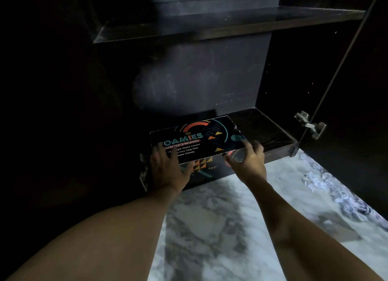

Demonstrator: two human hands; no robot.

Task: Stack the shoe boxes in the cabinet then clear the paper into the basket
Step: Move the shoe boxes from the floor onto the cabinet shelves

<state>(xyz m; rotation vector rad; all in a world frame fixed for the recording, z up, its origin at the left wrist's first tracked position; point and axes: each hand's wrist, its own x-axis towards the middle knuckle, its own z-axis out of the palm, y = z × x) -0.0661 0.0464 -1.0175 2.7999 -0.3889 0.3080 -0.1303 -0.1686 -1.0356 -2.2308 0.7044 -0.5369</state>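
The left hand and right hand are grasping a black, colour-printed cardboard shoe box in a dark wooden cabinet.

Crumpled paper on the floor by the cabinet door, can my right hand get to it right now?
Probably yes, but not at once: the right hand grips the shoe box. The crumpled paper lies on open floor to its right, with nothing between.
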